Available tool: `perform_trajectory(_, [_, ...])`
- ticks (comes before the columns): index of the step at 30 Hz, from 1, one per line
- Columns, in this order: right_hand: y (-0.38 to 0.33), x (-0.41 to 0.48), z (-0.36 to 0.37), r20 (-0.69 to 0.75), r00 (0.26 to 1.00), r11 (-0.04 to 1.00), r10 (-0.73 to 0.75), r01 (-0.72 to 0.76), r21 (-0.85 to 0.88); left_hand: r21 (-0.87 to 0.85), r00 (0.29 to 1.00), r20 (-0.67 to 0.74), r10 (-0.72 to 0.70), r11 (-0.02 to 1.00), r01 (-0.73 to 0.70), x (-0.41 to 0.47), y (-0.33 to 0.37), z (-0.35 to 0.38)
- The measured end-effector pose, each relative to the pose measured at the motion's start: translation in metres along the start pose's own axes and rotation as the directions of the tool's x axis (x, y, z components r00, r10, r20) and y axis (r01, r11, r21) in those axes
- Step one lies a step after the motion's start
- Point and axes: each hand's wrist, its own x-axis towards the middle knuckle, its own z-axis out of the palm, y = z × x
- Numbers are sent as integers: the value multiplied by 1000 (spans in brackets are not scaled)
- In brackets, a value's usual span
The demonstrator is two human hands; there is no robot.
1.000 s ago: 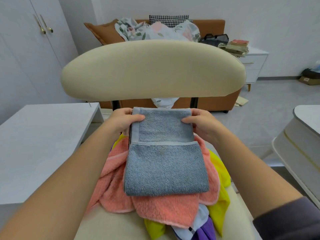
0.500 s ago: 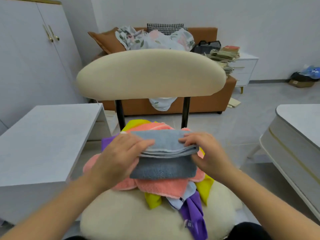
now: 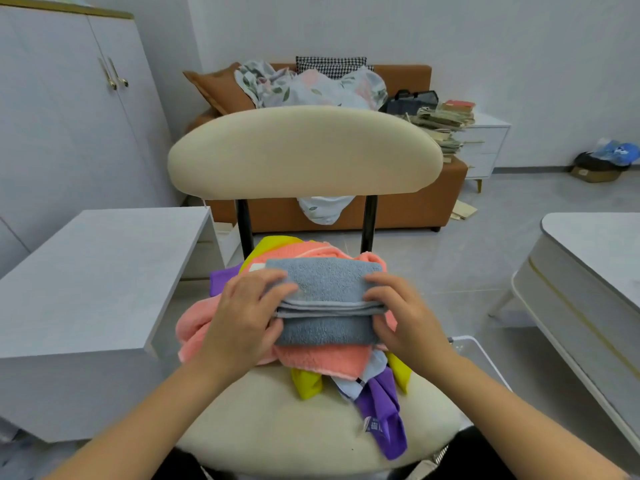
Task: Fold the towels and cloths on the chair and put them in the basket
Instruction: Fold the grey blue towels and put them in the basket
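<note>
Hands: left [image 3: 246,318], right [image 3: 401,315] | both gripping folded grey towel [image 3: 325,292]

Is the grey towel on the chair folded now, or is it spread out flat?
Folded. The grey towel shows stacked layered edges along its front, and both hands, left hand and right hand, grip its ends.

No readable text. Purple cloth [image 3: 384,417] at the chair [image 3: 277,427] seat's front edge has a printed tag, too blurred to read.
</note>
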Motion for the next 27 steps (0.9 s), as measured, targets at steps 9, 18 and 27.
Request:
perform_trajectory(9, [1,86,-2,1,771,685,637,-567,458,-464,692,120,-712,576,673,65,-4,1])
perform_trajectory(18, [5,72,1,300,551,470,779,-829,302,-307,513,312,-800,426,851,53,-14,5])
perform_trajectory(27, [-7,27,-4,476,408,256,779,-900,353,-453,488,542,-684,251,855,28,4,-2])
